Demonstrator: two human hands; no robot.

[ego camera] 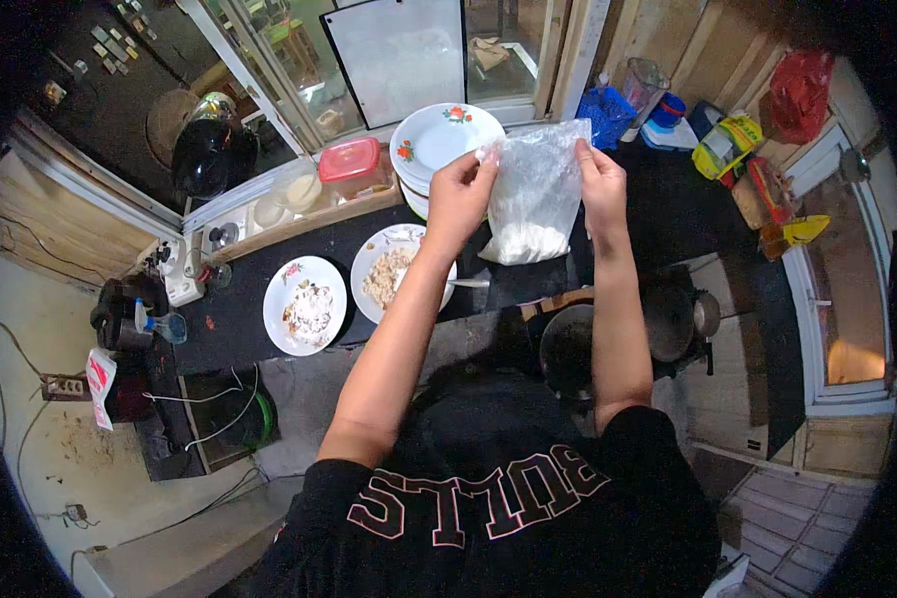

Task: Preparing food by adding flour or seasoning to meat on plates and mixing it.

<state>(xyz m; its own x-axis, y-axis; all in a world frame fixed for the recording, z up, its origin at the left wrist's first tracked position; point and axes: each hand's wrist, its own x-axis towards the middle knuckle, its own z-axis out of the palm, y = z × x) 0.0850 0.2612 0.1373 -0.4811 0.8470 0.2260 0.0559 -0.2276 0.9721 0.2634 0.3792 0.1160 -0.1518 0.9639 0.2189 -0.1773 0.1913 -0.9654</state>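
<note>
A clear plastic bag [536, 194] with white powder in its bottom hangs upright between my two hands. My left hand [461, 196] pinches its upper left corner, and my right hand [604, 187] grips its upper right corner. Behind my left hand stands a stack of white plates with red flowers [445, 138]. Partly covered by my left forearm, a patterned plate [370, 250] holds a pale crumbly food. Farther left, a white flowered plate [273, 314] carries food pieces topped with white powder. The handle of a utensil [469, 283] shows beside the patterned plate.
A red-lidded container [350, 159] and jars sit in a wooden tray [306, 221] by the window. Dark pans [568, 351] lie at the near right, partly behind my forearm. A blue basket [605, 117] and food packets [725, 146] stand at the back right; a spray bottle [170, 327] is at left.
</note>
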